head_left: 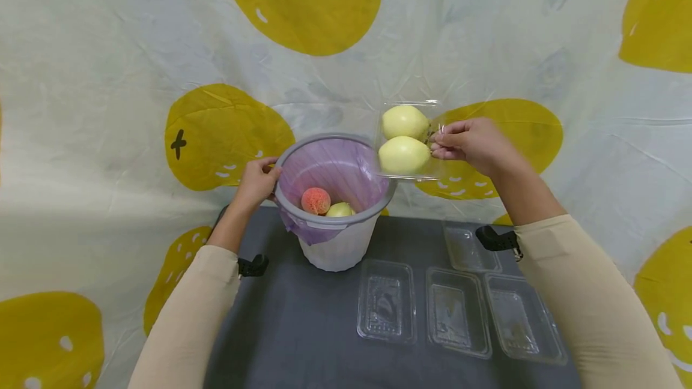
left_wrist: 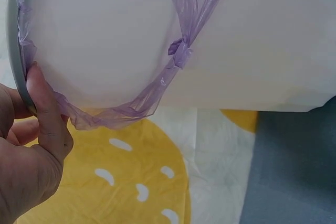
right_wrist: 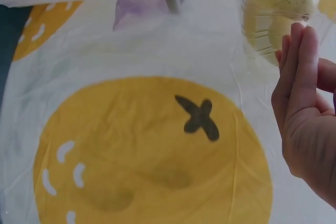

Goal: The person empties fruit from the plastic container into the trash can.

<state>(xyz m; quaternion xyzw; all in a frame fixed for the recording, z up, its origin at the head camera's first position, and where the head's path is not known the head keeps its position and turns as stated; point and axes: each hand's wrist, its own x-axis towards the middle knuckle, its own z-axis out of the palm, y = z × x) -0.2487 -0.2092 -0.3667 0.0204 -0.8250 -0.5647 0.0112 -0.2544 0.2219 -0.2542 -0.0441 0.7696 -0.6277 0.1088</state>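
Note:
A white trash bin (head_left: 335, 252) with a grey rim is lined with a purple plastic bag (head_left: 351, 164). My left hand (head_left: 258, 182) grips the rim at its left side; the left wrist view shows the thumb and fingers on either side of the rim (left_wrist: 17, 51). Inside the bin lie a reddish peach-like fruit (head_left: 316, 200) and a pale yellow fruit (head_left: 340, 209). Above the bin's right edge, my right hand (head_left: 470, 141) pinches the side of a clear plastic tray (head_left: 412, 176). Two pale yellow fruits sit in this tray, an upper one (head_left: 405, 122) and a lower one (head_left: 404, 155).
Several clear plastic trays stand on the dark grey table (head_left: 303, 329), the nearest to the bin (head_left: 386, 302) in front and others to the right, one (head_left: 523, 317) by my right forearm. Behind the table hangs a pale cloth (head_left: 135, 47) printed with yellow fruit.

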